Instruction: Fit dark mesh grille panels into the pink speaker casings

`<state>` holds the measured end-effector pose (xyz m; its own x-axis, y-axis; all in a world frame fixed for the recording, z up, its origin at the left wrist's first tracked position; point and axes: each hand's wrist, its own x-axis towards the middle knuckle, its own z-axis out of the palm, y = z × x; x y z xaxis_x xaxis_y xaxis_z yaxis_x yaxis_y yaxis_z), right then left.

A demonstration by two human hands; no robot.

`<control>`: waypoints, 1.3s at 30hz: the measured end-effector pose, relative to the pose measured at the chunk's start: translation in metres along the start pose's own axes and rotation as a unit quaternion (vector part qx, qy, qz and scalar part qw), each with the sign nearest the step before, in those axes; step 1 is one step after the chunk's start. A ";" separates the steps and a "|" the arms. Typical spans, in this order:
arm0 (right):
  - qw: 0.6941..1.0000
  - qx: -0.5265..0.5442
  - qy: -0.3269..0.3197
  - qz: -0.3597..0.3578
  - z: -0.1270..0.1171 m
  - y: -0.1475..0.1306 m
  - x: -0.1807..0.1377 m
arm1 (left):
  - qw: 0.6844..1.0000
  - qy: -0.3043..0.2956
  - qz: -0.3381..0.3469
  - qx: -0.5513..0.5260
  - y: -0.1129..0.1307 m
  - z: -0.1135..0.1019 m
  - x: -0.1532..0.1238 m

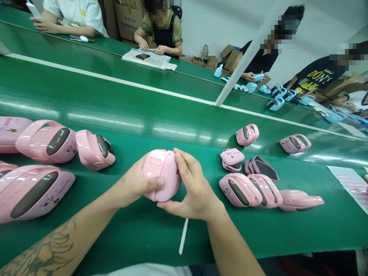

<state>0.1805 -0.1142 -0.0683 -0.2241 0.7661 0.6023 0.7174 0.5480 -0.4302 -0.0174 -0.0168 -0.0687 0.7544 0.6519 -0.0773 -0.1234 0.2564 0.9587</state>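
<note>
Both my hands hold one pink plastic device [161, 174] just above the green table [143, 230]. My left hand [138, 184] wraps its left side, thumb pressed on the front face. My right hand [192, 188] cups it from the right and below, fingers curled over its edge. Several similar pink devices [47, 142] with dark oval panels lie to the left. More pink devices [244, 189] lie in a cluster to the right. A white stick [183, 235] rests on the table under my right wrist.
Two pink devices [294, 143] sit on the green conveyor belt [115, 103] beyond. Across it, several people work at a far table with blue devices [276, 103] and paper sheets [149, 59]. A printed sheet [349, 184] lies at the right edge. Cardboard boxes [126, 17] stand behind.
</note>
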 end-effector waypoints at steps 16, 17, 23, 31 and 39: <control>0.999 -0.008 -0.033 0.017 -0.004 -0.009 -0.001 | 1.000 0.013 0.006 0.018 0.003 0.003 -0.004; 0.999 -0.009 -0.032 0.017 -0.004 -0.010 -0.001 | 1.000 0.017 0.008 0.020 0.003 0.004 -0.004; 0.999 -0.027 -0.035 0.020 -0.004 -0.014 -0.001 | 0.997 0.064 0.014 0.044 0.002 0.003 -0.005; 0.998 -0.025 -0.046 0.026 -0.004 -0.012 -0.002 | 0.997 0.060 0.010 0.037 0.009 0.008 -0.007; 0.998 -0.016 -0.038 0.038 -0.001 -0.015 -0.003 | 0.997 0.067 0.001 0.033 0.009 0.009 -0.009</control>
<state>0.1712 -0.1247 -0.0632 -0.2174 0.8289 0.5155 0.7549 0.4776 -0.4495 -0.0193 -0.0262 -0.0572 0.6604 0.7433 -0.1066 -0.0798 0.2107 0.9743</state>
